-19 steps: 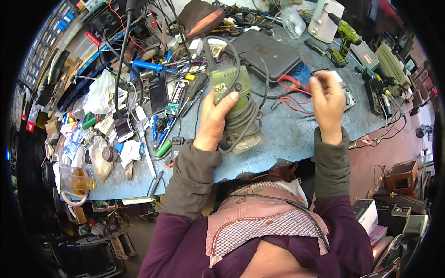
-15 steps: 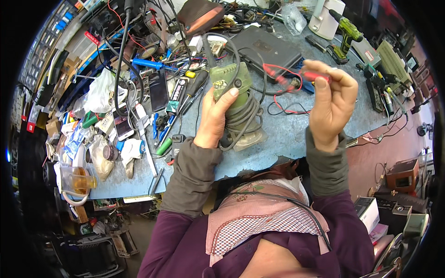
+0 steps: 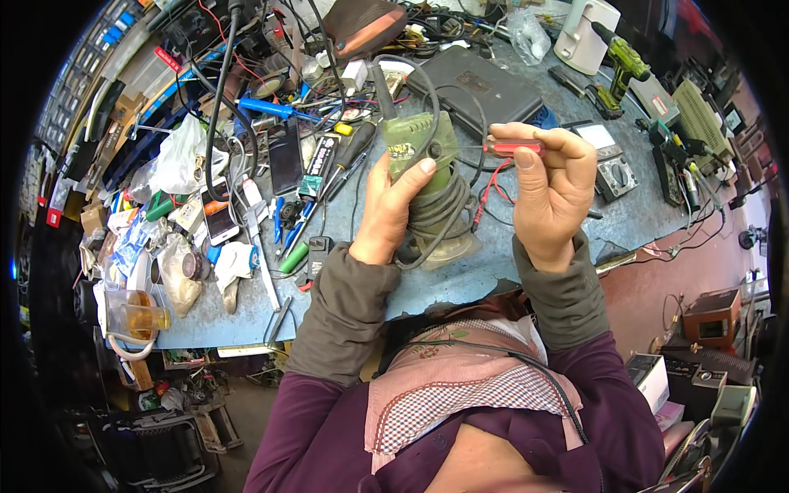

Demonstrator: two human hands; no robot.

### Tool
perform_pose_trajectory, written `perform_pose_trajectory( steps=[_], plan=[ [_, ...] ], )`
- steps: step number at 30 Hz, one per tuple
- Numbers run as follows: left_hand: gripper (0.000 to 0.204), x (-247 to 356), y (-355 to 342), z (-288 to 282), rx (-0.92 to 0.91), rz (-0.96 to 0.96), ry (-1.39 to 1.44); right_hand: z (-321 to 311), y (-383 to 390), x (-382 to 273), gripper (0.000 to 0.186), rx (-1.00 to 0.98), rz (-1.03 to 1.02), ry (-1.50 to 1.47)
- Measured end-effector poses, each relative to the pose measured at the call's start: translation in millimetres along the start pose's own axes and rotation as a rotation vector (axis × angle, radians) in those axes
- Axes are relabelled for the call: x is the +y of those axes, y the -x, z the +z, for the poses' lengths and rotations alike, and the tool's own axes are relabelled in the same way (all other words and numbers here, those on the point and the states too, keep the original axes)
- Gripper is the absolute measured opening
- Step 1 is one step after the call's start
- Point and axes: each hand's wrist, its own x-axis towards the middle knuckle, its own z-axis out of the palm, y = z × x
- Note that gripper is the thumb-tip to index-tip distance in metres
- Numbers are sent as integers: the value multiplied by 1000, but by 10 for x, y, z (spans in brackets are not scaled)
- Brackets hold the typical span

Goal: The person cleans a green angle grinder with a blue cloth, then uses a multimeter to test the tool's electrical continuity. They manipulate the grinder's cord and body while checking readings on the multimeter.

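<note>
My left hand (image 3: 383,209) is closed around the side of a green power tool (image 3: 415,135), thumb across its front. The tool stands tilted over the bench, a grey cord (image 3: 440,201) wound round its lower body above a clear plastic base (image 3: 452,253). Between the thumb and fingers of my right hand (image 3: 552,185) is a small screwdriver (image 3: 514,148) with a red handle. Its thin shaft points left at a round black fitting on the tool's side; whether the tip touches is too fine to tell.
A multimeter (image 3: 615,177) with red and black leads lies right of my right hand. Behind are a black case (image 3: 472,82) and a green cordless drill (image 3: 620,70). Tools, phones and bags crowd the bench's left side, with a jug of amber liquid (image 3: 140,319) at its edge.
My right hand has moved left, bringing the screwdriver up to the power tool's side and uncovering the multimeter. My left hand still grips the tool, now slightly further right.
</note>
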Motion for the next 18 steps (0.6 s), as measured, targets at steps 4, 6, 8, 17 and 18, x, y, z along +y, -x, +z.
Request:
perform_pose_trajectory(
  steps=[4,6,8,17,18],
  plan=[
    [54,-13,-17,-19,6,9,-24,10,26,19,30,41,-20,-23],
    [54,-18,-18,-30,3,13,-38,12,32,41,30,25,10,-32],
    [54,-28,-23,-38,9,-3,-6,9,37,61,31,-2,19,-1],
    [55,-51,-66,-33,66,71,-39,-38,-158,299,20,509,337,-285],
    [55,-64,-69,-46,70,69,-47,-113,-161,324,20,421,405,-345]
  ],
)
